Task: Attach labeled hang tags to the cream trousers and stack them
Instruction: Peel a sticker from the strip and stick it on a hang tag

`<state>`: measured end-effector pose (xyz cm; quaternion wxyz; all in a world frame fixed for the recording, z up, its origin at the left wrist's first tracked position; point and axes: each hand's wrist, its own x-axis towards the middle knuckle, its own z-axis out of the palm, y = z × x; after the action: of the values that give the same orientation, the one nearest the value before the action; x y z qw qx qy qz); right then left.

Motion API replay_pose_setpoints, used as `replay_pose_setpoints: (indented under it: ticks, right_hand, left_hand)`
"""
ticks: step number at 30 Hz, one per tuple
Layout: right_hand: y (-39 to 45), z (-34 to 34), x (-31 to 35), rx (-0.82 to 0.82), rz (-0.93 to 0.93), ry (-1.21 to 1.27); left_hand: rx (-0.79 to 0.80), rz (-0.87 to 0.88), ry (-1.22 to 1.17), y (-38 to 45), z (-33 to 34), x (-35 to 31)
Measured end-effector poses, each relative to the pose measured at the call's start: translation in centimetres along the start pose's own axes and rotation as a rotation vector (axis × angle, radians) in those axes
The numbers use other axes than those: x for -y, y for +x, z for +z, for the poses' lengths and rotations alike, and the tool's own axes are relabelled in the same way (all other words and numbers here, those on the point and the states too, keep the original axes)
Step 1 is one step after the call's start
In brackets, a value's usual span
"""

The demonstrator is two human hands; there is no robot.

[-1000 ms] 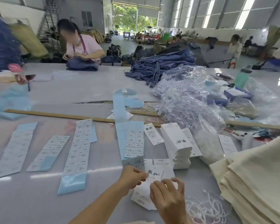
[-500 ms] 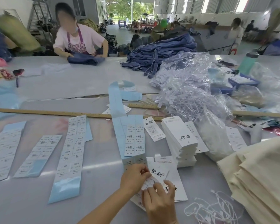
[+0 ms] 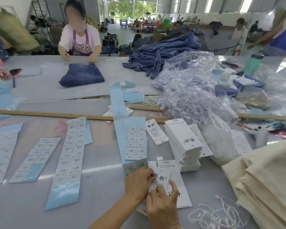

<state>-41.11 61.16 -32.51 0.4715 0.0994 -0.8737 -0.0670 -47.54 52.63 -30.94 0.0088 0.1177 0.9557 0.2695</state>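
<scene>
Both hands meet over a white tag (image 3: 169, 182) lying flat at the table's (image 3: 97, 204) near edge, its long axis running away from the person. The left hand (image 3: 139, 184) and right hand (image 3: 162, 205) pinch a small sticker (image 3: 153, 187) on it. Just behind stands a tag stack (image 3: 183, 142); four label strips (image 3: 71, 156) lie left, folded cream trousers (image 3: 271, 179) right, loose strings (image 3: 218, 214) beside them.

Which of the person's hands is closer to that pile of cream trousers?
Right. The right hand sits on the hang tags, nearer the cream trousers; the left hand lies beyond it.
</scene>
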Motion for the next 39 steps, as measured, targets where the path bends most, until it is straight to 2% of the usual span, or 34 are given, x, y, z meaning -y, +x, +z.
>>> replay_pose_setpoints:
  ticks: [9,13,16,20,24,25,27,29,31,36,39]
  right_hand:
    - [-1.1,0.6,-0.3,0.003,-0.025,-0.004]
    - [-2.1,0.2,-0.4,0.162,0.045,0.108]
    - [-2.3,-0.1,-1.1,0.246,0.109,0.326]
    - [-1.5,-1.1,-1.5,0.481,0.201,0.388]
    - [-1.2,-1.4,-1.2,0.596,0.285,0.518]
    - [-1.1,-1.2,-1.5,0.589,0.374,0.602]
    - [-0.5,-1.0,-2.5,0.619,0.717,0.798]
    - [-0.2,-1.0,-3.6,0.566,1.035,0.839]
    - [-0.1,-1.7,-4.2,0.493,1.214,0.851]
    - [-1.1,-3.5,-5.1,0.494,1.260,0.843]
    - [-1.9,-4.6,-5.4,0.502,1.240,0.832]
  left_hand:
    - [0.016,0.005,-0.010,-0.2,0.6,0.2]
    - [0.002,-0.023,-0.034,-0.3,0.4,0.5]
    - [0.005,0.059,-0.071,-0.6,0.3,1.1]
    - [0.071,0.147,-0.141,-1.8,0.2,2.2]
    - [0.162,0.187,-0.150,-3.7,0.1,2.6]
    - [0.175,0.169,-0.128,-3.9,-0.1,2.3]
    - [0.187,0.087,-0.031,-3.8,-0.4,0.8]
    - [0.209,-0.015,0.149,-3.7,-0.4,-1.3]
    - [0.234,-0.075,0.284,-3.8,0.0,-3.1]
    - [0.197,-0.099,0.307,-4.8,0.5,-4.0]
    - [0.250,-0.108,0.314,-5.0,0.1,-4.4]
